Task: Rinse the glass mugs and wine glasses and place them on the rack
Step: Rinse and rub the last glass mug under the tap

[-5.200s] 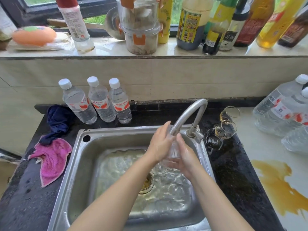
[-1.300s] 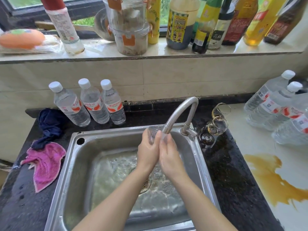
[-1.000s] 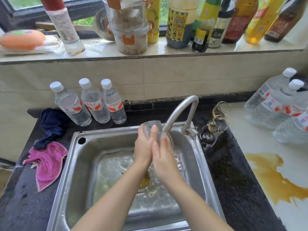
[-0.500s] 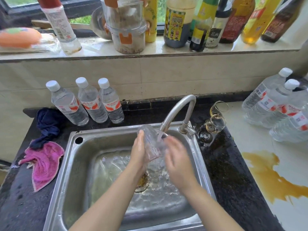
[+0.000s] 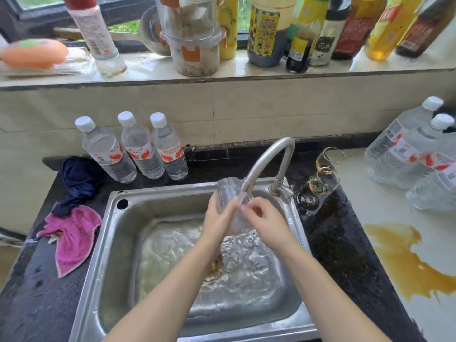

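Glass: a clear glass mug [image 5: 228, 193] is held tilted over the steel sink [image 5: 108, 243], its mouth turned up and back toward the tap spout [image 5: 266, 161].
Water: a thin stream leaves the spout and lands where the mug and the fingers meet; the sink floor is awash.
Left hand [image 5: 217, 223]: its grip wraps round the mug's body from the left, fingers curled on the glass and carrying it.
Right hand [image 5: 266, 223]: fingers bent at the mug's right side under the stream; I cannot tell whether this grip pinches the wall or a handle or only rubs it, since glass and water blur together there.
Step in hand: rinsing this mug, it seems; it has not yet gone to a rack, and no rack shows in this view.
Wine glasses [image 5: 323, 178]: two stand on the dark wet bench [image 5: 333, 243] just right of the tap base, near each other, with a little amber liquid in them, so they look unrinsed.
Risk, slip: wet glass in wet fingers could slide out and strike the steel sink, chipping or breaking.
Risk, knock: the mug's rim sits just beside the metal spout; a careless turn could bang it there.
Risk, elbow: the right arm works near the wine glasses; a wide swing out of the sink could topple them on the wet bench.
Other things: three water bottles [image 5: 138, 149] behind the sink, a pink cloth [image 5: 71, 238] to its left, a yellowish spill [image 5: 404, 257] on the pale top at right.
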Demonstrator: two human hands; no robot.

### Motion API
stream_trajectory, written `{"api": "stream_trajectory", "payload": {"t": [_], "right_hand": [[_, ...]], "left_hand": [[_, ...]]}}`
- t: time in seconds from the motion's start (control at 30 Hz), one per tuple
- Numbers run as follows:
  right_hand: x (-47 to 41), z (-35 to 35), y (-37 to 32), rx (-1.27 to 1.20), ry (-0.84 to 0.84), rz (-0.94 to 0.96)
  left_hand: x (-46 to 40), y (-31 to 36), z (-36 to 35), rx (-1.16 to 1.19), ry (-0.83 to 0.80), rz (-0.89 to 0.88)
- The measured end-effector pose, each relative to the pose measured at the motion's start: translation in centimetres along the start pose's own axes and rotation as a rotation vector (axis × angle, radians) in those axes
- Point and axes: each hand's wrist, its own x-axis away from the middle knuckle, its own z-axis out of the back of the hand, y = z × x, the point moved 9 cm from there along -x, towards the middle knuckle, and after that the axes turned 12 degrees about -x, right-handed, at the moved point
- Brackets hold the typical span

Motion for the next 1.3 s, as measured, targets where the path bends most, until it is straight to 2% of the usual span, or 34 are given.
{"api": "stream_trajectory", "payload": {"t": [0.1, 0.17, 0.27, 0.37, 0.43, 0.5, 0.6, 0.67, 0.73, 0.8, 0.9, 0.97, 1.03, 1.1, 1.2, 1.23, 1.3], "right_hand": [[-0.2, -0.3, 1.1, -0.357, -0.056, -0.121], [-0.8, -0.2, 1.9, -0.350, -0.046, -0.251], [-0.9, 0.0, 3.0, -0.264, -0.061, -0.425], [-0.5, -0.4, 2.2, -0.310, -0.068, -0.328], [-0.1, -1.3, 1.4, -0.445, -0.061, -0.198], [0.1, -2.2, 1.2, -0.594, -0.107, -0.147], [0.0, -3.4, 1.6, -0.675, -0.272, -0.334], [-0.2, -3.7, 2.3, -0.649, -0.274, -0.484], [-1.0, -3.5, 2.2, -0.562, -0.176, -0.429], [-1.3, -3.1, 1.2, -0.456, -0.062, -0.257], [-0.7, -2.8, -0.2, -0.465, 0.025, -0.062], [-0.1, -2.8, -0.3, -0.535, -0.012, -0.024], [0.2, -2.6, -0.4, -0.560, -0.060, 0.015], [0.0, -1.9, -0.4, -0.509, -0.024, 0.027], [-0.9, 0.1, 0.7, -0.368, 0.193, -0.070], [-1.0, 0.4, 1.0, -0.334, 0.210, -0.088], [-0.6, -0.4, 0.9, -0.312, 0.121, -0.062]], "left_hand": [[1.4, 1.3, 0.1, -0.177, -0.008, -0.199], [2.1, 1.2, -0.4, -0.243, -0.023, -0.263], [2.4, 1.2, 0.0, -0.424, 0.051, -0.353], [2.8, 1.5, 0.4, -0.442, 0.092, -0.374], [2.5, 1.3, 1.0, -0.354, 0.108, -0.349], [2.0, 1.1, 1.9, -0.335, 0.118, -0.330], [2.4, 1.3, 2.9, -0.390, 0.123, -0.370], [2.2, 1.1, 3.1, -0.456, 0.090, -0.408], [1.9, 0.9, 3.2, -0.444, 0.087, -0.371], [1.6, 1.4, 3.0, -0.331, 0.093, -0.332], [0.9, 1.7, 3.1, -0.139, 0.159, -0.256], [0.3, 0.6, 3.0, -0.007, 0.172, -0.116], [0.4, -0.6, 1.8, 0.102, 0.088, 0.011], [1.2, -1.3, 0.3, 0.192, 0.015, 0.099], [1.4, -2.0, -0.8, 0.122, 0.021, 0.096], [1.2, -1.9, -0.6, 0.089, 0.035, 0.080], [0.8, -1.4, 0.4, 0.067, 0.075, 0.055]]}}
